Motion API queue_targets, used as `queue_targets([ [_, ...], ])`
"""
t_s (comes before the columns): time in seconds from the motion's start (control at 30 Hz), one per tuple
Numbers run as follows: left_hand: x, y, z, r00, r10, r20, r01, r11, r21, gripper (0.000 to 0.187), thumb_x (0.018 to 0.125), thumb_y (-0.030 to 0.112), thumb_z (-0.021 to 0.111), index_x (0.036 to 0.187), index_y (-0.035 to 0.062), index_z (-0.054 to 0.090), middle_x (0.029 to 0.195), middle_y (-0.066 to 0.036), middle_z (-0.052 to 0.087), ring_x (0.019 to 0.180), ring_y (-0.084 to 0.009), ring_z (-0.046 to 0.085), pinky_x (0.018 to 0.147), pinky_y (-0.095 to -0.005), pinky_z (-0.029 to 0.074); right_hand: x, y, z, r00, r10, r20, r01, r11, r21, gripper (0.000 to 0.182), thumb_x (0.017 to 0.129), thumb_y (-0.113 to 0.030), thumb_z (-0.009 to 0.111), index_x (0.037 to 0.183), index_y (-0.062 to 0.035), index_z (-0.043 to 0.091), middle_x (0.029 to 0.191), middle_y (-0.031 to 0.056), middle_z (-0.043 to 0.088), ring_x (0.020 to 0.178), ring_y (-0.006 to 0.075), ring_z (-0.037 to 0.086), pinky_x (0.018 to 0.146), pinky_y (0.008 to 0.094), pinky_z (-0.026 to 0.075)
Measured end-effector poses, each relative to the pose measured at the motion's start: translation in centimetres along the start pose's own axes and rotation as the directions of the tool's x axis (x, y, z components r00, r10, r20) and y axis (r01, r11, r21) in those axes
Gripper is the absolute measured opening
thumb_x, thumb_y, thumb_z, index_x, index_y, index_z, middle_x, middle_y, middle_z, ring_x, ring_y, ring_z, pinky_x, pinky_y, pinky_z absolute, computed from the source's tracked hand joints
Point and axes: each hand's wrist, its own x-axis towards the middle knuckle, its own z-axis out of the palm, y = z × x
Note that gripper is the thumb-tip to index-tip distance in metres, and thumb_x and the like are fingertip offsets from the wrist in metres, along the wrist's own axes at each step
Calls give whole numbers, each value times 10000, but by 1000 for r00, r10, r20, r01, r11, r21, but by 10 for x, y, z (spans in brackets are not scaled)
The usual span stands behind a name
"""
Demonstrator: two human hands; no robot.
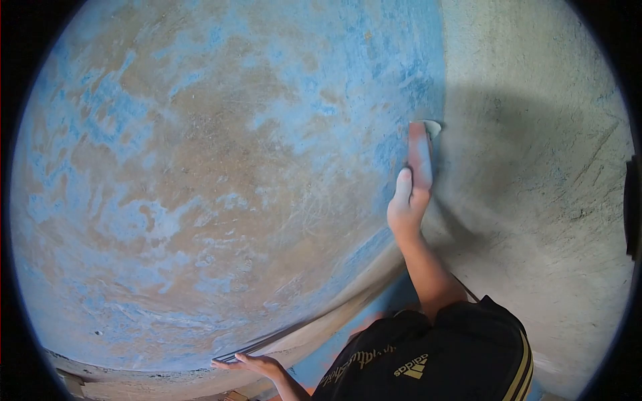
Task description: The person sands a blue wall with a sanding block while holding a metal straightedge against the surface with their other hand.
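Note:
My right hand (408,204) is raised against the wall, its fingers wrapped round a reddish-brown block-like tool (420,154). A pale rounded piece (433,127) shows at the tool's upper end; I cannot make out its exact kind. The tool lies at the border between the patchy blue wall (281,134) and a plain grey-beige wall (535,154). Whitish dust covers my thumb. Low at the left, my left hand (257,365) has its fingers stretched out by the blue wall's lower edge, beside thin dark strips (261,344).
A beige ledge-like band (348,294) runs along the foot of the blue wall. Rough marks (582,210) score the grey-beige wall. A dark object (631,207) stands at the far right edge. My black shirt (428,354) fills the bottom of the view.

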Motion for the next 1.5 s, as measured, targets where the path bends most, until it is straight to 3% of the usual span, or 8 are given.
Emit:
queue_targets([
  [0.17, 0, -14, 5, 997, 81, -5, -80, 993, 83, 820, 1081, 573, 335, 1634, 20, 88, 1693, -261, 35, 1568, -440, 40, 1243, -600, 87, -7, -33, -1, 667, -712, 218, 720, 542, -434, 432, 1036, -345, 521, 1287, -41, 697, 1385, 180, 639, 1373, 361, 514, 1146, 567, 300],
  [0.3, -1, -6, 11, 997, 56, -47, -53, 997, 60, 813, 1085, 559, 342, 1633, 14, 90, 1693, -262, 46, 1570, -432, 43, 1243, -597, 86, 7, 20, -11, 948, -293, -127, 246, 924, -293, 362, 1028, -290, 504, 1182, -79, 754, 1382, 114, 662, 1411, 349, 488, 1158, 529, 275],
  [0.47, -1, -12, 5, 998, 57, -32, -54, 995, 84, 823, 1062, 610, 361, 1639, 60, 157, 1693, -271, 36, 1570, -438, 48, 1235, -603, 137, 19, -20, 2, 591, -799, 111, 777, 527, -344, 353, 1014, -156, 469, 1202, 14, 716, 1315, 198, 673, 1372, 344, 527, 1121, 462, 363],
  [0.6, -3, -14, 0, 999, 44, -18, -43, 996, 74, 832, 1056, 625, 358, 1636, 59, 171, 1689, -278, 64, 1568, -439, 75, 1237, -601, 127, 5, 16, 6, 946, -225, -232, 215, 974, -68, 337, 997, -117, 478, 1202, 41, 693, 1259, 217, 686, 1278, 302, 586, 1113, 493, 392],
  [0.73, -3, -13, 4, 997, 67, -32, -64, 995, 76, 830, 1055, 625, 364, 1635, 61, 177, 1688, -280, 69, 1566, -439, 92, 1236, -598, 130, 14, -37, 19, 615, -788, -14, 696, 551, -461, 294, 969, -186, 577, 1174, -8, 689, 1319, 162, 660, 1284, 305, 536, 1126, 512, 317],
  [0.9, -4, -7, 2, 1000, 22, -10, -22, 998, 58, 843, 1051, 639, 349, 1639, 71, 141, 1688, -278, 34, 1568, -442, 51, 1230, -610, 130, 38, -19, 3, 802, -543, -249, 406, 801, -439, 246, 1000, -306, 555, 1057, -106, 686, 1204, 84, 669, 1251, 289, 503, 1159, 521, 194],
  [1.03, -4, -8, 1, 999, 36, 7, -36, 997, 70, 846, 1048, 645, 350, 1640, 76, 143, 1689, -274, 27, 1568, -444, 48, 1224, -621, 136, 11, -39, 6, 614, -784, 97, 681, 463, -567, 251, 989, -226, 545, 1118, -41, 657, 1205, 83, 632, 1204, 306, 493, 1064, 514, 267],
  [1.5, -8, -13, -4, 999, 31, 19, -32, 997, 72, 817, 1057, 620, 360, 1639, 86, 151, 1687, -277, 24, 1564, -452, 62, 1213, -633, 157, 22, -22, 8, 722, -692, -12, 577, 611, -541, 468, 1008, -357, 511, 1325, -51, 670, 1363, 142, 645, 1409, 311, 446, 1180, 488, 201],
])
